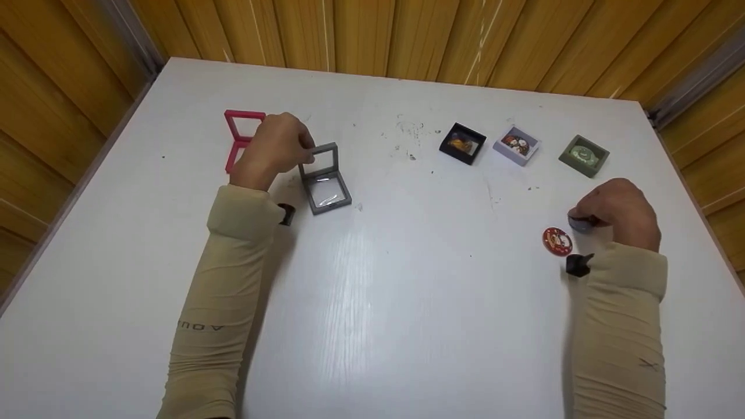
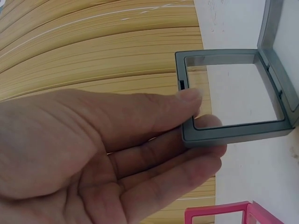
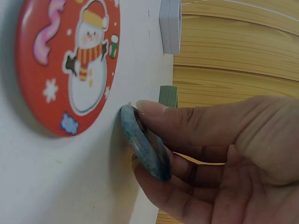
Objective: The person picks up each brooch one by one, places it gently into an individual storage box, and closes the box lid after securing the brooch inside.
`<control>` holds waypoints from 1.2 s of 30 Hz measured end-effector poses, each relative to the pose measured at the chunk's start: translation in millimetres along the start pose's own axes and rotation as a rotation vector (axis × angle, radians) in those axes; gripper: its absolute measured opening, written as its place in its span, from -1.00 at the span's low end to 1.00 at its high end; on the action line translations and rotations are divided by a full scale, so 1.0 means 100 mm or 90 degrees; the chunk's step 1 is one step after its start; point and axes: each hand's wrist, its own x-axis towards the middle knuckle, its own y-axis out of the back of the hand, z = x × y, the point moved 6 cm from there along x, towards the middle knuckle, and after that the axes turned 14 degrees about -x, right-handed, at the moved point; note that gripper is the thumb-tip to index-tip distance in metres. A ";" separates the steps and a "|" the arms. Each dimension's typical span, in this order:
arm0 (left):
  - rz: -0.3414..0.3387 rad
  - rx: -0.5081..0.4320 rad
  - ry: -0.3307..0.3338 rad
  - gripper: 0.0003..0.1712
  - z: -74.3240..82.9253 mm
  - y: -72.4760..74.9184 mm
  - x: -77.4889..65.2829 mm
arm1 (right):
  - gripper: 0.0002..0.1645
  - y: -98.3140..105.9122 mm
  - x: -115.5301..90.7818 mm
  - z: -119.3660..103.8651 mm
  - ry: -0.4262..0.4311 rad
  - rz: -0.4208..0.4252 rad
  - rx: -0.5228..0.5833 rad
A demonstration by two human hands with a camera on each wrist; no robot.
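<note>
Tan stretchy sleeves point(image 1: 623, 331) cover both forearms of the person reaching across the white table point(image 1: 430, 302) from where I stand. Thumb and fingers of the left hand point(image 1: 270, 148) pinch the raised half of a grey square hinged frame point(image 1: 321, 173) with clear panes; its other half lies flat on the tabletop. Just beyond that hand, a bright pink hinged frame point(image 1: 240, 139) stands open too, partly hidden by it. Over on the right side, the right hand point(image 1: 623, 209) grips a bluish round badge point(image 3: 144, 142) by its edge, tilted; I can't tell whether it touches the table. Right beside it lies a red round badge with a snowman on it point(image 1: 557, 241). Farther back sit three small square frames with things inside: black point(image 1: 456, 156), lilac point(image 1: 509, 154) and olive green point(image 1: 576, 164), the green one nearest the right hand.
</note>
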 end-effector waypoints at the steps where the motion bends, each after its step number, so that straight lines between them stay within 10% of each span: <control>1: -0.002 0.000 0.001 -0.63 0.00 0.00 0.00 | -0.48 0.00 0.00 0.00 0.000 0.003 0.001; 36: 0.004 0.010 -0.007 -0.65 0.00 -0.03 0.02 | -0.43 0.08 0.04 -0.15 0.032 -0.023 0.058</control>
